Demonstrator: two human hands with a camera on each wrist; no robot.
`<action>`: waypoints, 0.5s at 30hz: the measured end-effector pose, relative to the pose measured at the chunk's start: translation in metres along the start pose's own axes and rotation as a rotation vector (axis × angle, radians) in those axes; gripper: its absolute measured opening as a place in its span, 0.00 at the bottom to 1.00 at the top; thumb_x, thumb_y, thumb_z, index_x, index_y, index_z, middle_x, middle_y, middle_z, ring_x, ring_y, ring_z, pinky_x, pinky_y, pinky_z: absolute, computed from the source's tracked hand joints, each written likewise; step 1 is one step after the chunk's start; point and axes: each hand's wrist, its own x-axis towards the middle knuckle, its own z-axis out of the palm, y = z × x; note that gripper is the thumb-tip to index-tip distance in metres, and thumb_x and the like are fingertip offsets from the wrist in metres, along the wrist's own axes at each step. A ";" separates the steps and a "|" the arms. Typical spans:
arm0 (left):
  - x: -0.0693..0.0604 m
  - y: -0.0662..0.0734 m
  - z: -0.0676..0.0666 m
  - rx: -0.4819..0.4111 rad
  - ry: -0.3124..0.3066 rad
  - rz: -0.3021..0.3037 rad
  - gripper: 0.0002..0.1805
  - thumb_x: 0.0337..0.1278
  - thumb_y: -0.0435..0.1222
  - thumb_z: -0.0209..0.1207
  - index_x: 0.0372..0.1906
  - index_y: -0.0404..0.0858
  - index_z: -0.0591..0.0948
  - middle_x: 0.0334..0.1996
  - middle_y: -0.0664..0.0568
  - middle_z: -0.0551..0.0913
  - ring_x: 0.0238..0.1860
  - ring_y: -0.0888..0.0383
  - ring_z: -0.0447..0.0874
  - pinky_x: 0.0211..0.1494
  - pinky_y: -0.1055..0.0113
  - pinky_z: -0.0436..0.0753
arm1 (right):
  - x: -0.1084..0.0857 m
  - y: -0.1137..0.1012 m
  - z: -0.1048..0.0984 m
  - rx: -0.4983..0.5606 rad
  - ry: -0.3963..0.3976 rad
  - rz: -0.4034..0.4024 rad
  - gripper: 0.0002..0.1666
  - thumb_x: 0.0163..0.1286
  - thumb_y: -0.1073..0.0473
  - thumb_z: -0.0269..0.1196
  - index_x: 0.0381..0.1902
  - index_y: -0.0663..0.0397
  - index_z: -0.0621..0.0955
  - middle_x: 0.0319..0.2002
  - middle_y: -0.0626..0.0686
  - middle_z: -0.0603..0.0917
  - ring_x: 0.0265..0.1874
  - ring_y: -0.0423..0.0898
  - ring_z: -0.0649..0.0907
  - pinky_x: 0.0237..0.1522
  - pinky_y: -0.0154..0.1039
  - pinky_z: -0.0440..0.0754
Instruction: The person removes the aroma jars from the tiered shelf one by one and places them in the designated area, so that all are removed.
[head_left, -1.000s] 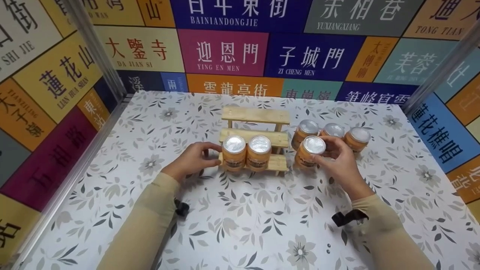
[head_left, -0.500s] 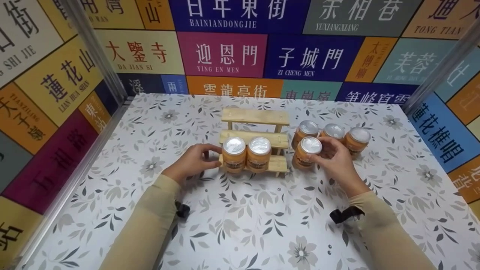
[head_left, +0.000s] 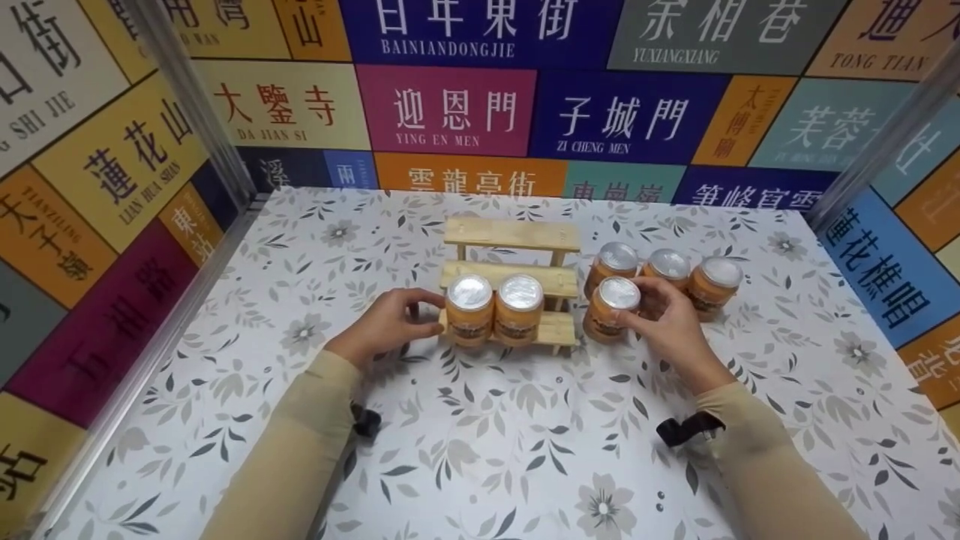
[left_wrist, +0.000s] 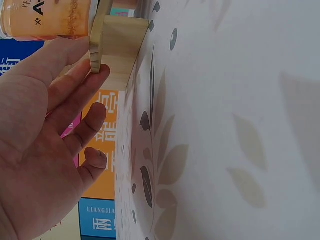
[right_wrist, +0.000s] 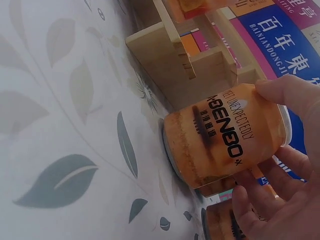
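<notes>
My right hand [head_left: 667,315] grips an orange can [head_left: 613,315] with a silvery lid, thumb on one side and fingers on the other. In the right wrist view this can [right_wrist: 225,135] stands close to the table, slightly tilted in the picture; whether it touches is unclear. A small three-step wooden rack [head_left: 512,234] stands left of it. Two like cans, one left [head_left: 469,315] and one right [head_left: 517,315], stand side by side on its lowest step. My left hand [head_left: 386,326] touches the left end of that step [left_wrist: 97,37], fingers loosely bent, beside the left can.
Behind the right hand, three more cans stand on the table: one at left [head_left: 616,262], one in the middle [head_left: 667,266] and one at right [head_left: 716,281]. A leaf-patterned cover [head_left: 480,450] spreads over the table. Colourful sign-printed walls [head_left: 450,105] enclose the back and sides.
My right hand has shifted slightly left with its can, toward the rack. The left hand, the rack and the other cans stay put.
</notes>
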 end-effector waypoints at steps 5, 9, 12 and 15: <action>0.000 0.000 0.000 0.005 0.011 0.019 0.22 0.58 0.39 0.72 0.59 0.46 0.86 0.52 0.54 0.87 0.46 0.49 0.79 0.46 0.61 0.75 | 0.001 0.000 -0.001 -0.004 -0.022 0.019 0.40 0.65 0.56 0.75 0.70 0.61 0.71 0.67 0.61 0.77 0.68 0.55 0.76 0.71 0.48 0.73; -0.001 0.000 0.000 0.013 0.016 0.040 0.22 0.58 0.39 0.72 0.59 0.46 0.86 0.52 0.54 0.87 0.43 0.51 0.79 0.44 0.61 0.75 | 0.001 -0.001 -0.002 -0.016 -0.034 0.004 0.43 0.63 0.53 0.76 0.71 0.58 0.71 0.66 0.61 0.77 0.67 0.54 0.77 0.70 0.46 0.74; -0.001 -0.001 0.000 0.015 0.010 0.046 0.22 0.59 0.39 0.72 0.59 0.46 0.86 0.52 0.53 0.87 0.43 0.50 0.79 0.43 0.61 0.75 | -0.003 -0.002 -0.002 -0.026 -0.020 -0.037 0.43 0.63 0.54 0.76 0.71 0.57 0.71 0.64 0.60 0.78 0.61 0.49 0.78 0.63 0.36 0.78; -0.002 -0.001 -0.001 0.011 0.009 0.046 0.22 0.58 0.39 0.72 0.59 0.46 0.86 0.52 0.53 0.87 0.43 0.49 0.79 0.43 0.61 0.74 | -0.006 -0.006 -0.001 -0.018 0.017 -0.099 0.41 0.63 0.57 0.76 0.70 0.58 0.73 0.62 0.60 0.79 0.56 0.44 0.80 0.58 0.29 0.78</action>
